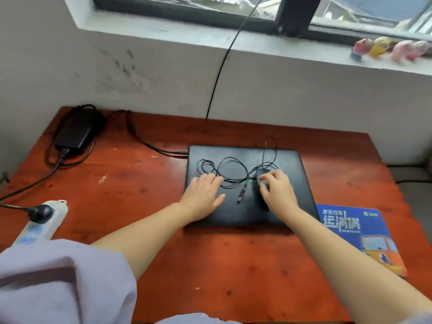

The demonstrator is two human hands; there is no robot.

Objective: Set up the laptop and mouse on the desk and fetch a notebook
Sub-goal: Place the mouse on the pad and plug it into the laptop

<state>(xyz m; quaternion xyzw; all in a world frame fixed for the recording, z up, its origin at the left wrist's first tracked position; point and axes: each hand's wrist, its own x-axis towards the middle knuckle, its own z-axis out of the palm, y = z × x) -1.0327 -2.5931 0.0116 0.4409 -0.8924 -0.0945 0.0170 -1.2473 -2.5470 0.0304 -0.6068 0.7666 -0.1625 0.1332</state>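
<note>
A closed black laptop (289,164) lies flat on the red-brown desk (145,183). On its lid sits a black wired mouse (260,181) with its thin cable (224,164) looped loosely and its USB plug (240,195) lying free. My right hand (278,190) curls over the mouse and grips it. My left hand (203,195) rests flat on the lid's left part, fingers spread, touching the cable. No notebook is in view.
A blue mouse pad (360,237) lies right of the laptop at the desk's edge. A black power brick (74,132) with cables sits at the back left, its lead plugged into the laptop. A white power strip (39,220) lies at the left. Toy figures (385,49) stand on the windowsill.
</note>
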